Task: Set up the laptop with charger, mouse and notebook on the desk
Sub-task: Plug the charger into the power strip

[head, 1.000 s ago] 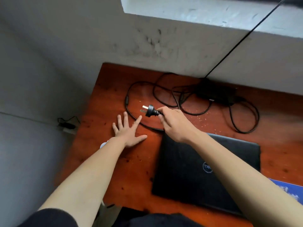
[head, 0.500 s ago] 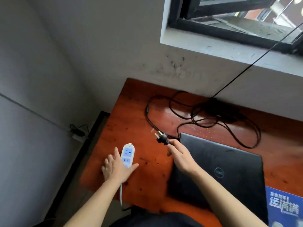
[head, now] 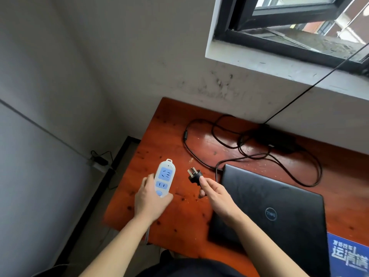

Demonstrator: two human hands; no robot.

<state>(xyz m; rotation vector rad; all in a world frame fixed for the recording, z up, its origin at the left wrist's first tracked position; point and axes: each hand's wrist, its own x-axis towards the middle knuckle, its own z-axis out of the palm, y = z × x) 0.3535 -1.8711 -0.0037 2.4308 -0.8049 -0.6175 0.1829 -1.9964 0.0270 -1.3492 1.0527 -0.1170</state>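
Observation:
A closed black laptop (head: pixel 273 204) lies on the red-brown desk (head: pixel 169 136). Behind it sits the black charger brick (head: pixel 277 139) with its cable (head: pixel 201 158) looped over the desk. My right hand (head: pixel 216 193) pinches the charger's black three-pin plug (head: pixel 194 175), pins pointing up and left. My left hand (head: pixel 149 198) grips a white and blue power strip (head: pixel 164 179) by its lower end, lifted off the desk near the left edge. Plug and strip are a short gap apart. A blue notebook (head: pixel 348 254) shows at the lower right.
The desk stands against a grey wall under a window sill (head: pixel 279 66). A thin black wire (head: pixel 319 76) runs from the window down behind the desk. On the left wall near the floor is a socket with a plug (head: pixel 99 161). The strip's grey cord (head: pixel 147 234) hangs off the desk's front.
My left hand has gone from lying flat on the desk to lifting the power strip. My right hand has brought the plug left and toward me, close to the strip. The view tilted up.

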